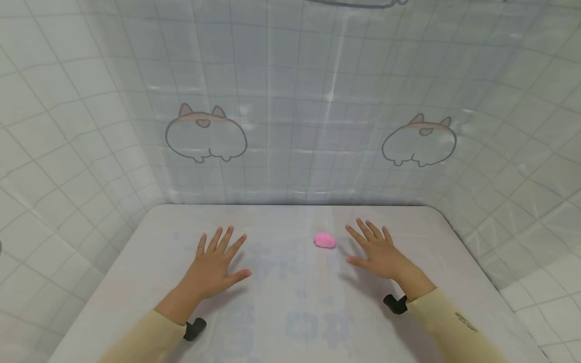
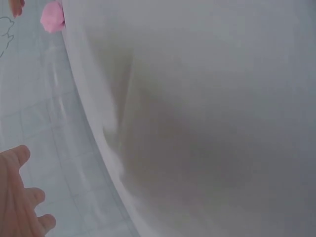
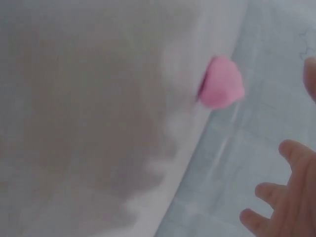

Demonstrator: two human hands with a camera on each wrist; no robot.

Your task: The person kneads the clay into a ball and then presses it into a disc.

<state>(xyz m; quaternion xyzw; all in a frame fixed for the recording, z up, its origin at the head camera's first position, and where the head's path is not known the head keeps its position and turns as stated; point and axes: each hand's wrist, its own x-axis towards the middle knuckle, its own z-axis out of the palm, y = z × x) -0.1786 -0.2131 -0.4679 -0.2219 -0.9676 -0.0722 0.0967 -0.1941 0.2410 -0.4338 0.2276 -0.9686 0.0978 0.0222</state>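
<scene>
A small pink lump, soft-looking like clay or dough, lies on the white table toward its far side. My right hand hovers just to the right of it, fingers spread, holding nothing. Farther off to the left, my left hand is also spread over the table with nothing in it. In the right wrist view the pink lump shows apart from the fingertips. The left wrist view catches the lump at its upper edge, away from the left fingers.
A grid-patterned curtain with cartoon animal drawings stands behind the table and along both sides. Black wrist-mounted pieces show at both sleeve ends. Faint blue prints mark the tabletop.
</scene>
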